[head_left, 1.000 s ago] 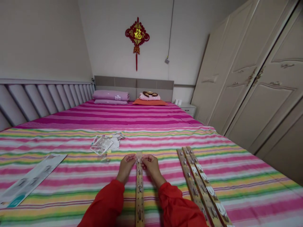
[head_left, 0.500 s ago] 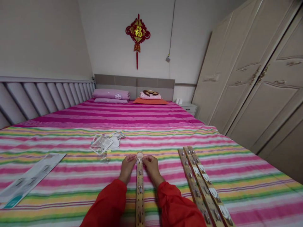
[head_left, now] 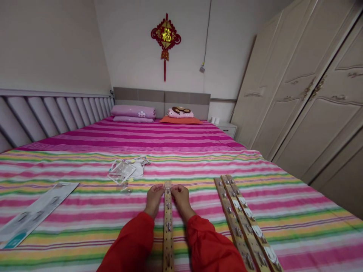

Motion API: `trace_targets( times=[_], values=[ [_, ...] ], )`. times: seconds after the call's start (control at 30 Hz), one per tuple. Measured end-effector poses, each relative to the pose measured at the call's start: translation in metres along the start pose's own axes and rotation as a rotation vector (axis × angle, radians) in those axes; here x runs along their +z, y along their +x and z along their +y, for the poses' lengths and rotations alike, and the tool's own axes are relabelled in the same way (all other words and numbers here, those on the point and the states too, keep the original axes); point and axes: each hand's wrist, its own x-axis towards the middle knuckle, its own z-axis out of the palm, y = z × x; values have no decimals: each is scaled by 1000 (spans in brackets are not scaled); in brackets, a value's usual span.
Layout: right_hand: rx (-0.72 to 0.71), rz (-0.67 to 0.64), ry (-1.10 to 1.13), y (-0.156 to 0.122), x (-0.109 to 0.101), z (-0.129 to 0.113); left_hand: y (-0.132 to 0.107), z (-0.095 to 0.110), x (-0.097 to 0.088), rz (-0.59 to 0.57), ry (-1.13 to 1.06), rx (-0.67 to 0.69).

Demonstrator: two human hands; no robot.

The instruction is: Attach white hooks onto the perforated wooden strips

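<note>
A narrow wooden strip (head_left: 168,241) with rows of small holes and several metal hooks lies lengthwise in front of me on the bed. My left hand (head_left: 154,198) is at the left edge of its far end, thumb and fingers pinched together. Opposite it, my right hand (head_left: 180,198) pinches at the right edge. Between the fingertips a small metal hook (head_left: 168,191) shows near the strip's end. Whatever thin piece the fingers hold is too small to make out.
Several similar wooden strips with hooks (head_left: 231,219) lie side by side at the right, some with white pieces (head_left: 257,231). Clear plastic packaging (head_left: 121,172) is piled at the left centre. A long packaged sheet (head_left: 36,215) lies far left on the striped bedspread (head_left: 93,219).
The pale round piece that showed between my fingertips at the strip's far end is no longer seen there. Both hands stay in nearly the same place.
</note>
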Motion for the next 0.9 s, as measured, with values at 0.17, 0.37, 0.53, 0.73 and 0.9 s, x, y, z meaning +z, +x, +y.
trace_targets(
  times=[0.17, 0.37, 0.53, 0.73, 0.9],
  values=[
    [26, 46, -17, 1, 1, 0, 4, -6, 1, 40, 23, 8],
    [39, 55, -62, 3, -1, 5, 7, -10, 2, 63, 56, 26],
    [48, 53, -101, 7, -2, 16, 7, -13, 1, 56, 76, 29],
    [51, 63, -160, 11, -2, 29, 5, -14, 0, 7, 100, 32],
    [47, 60, -218, 12, -2, 32, 4, -15, -1, -23, 114, 36]
  ],
)
